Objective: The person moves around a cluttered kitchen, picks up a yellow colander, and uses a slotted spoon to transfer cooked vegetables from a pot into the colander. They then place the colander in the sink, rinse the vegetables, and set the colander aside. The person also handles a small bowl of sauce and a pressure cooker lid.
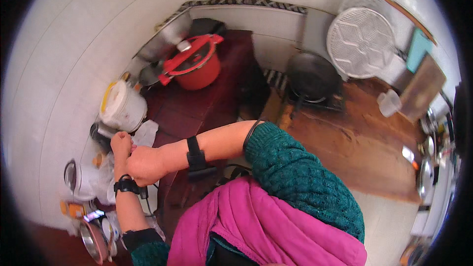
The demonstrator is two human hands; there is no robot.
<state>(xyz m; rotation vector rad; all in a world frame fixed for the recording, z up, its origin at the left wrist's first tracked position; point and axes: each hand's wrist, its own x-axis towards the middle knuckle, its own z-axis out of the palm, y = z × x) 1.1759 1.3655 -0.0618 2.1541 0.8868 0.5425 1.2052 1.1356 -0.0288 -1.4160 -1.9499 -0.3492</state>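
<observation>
My left hand (pixel 122 142) reaches over the left side of the dark red tabletop (pixel 177 112), its fingers curled. My right hand (pixel 145 164) crosses over from the right and bends against my left hand and wrist. Its fingers are mostly hidden behind its own back, so what either hand holds does not show. Black straps with small devices sit on both forearms. Just beyond my left hand stand a white plastic bucket (pixel 127 109) with a yellow rim and a crumpled whitish plastic bag (pixel 146 133). A dark object (pixel 99 136) lies close beside that hand.
A red lidded pot (pixel 199 72) stands farther back on the tabletop. White containers (pixel 83 181) and a pink-rimmed pan (pixel 94 244) crowd the lower left. To the right, a black wok (pixel 314 75) rests on a stove beside a wooden counter (pixel 351 136); a round perforated tray (pixel 361 42) leans behind.
</observation>
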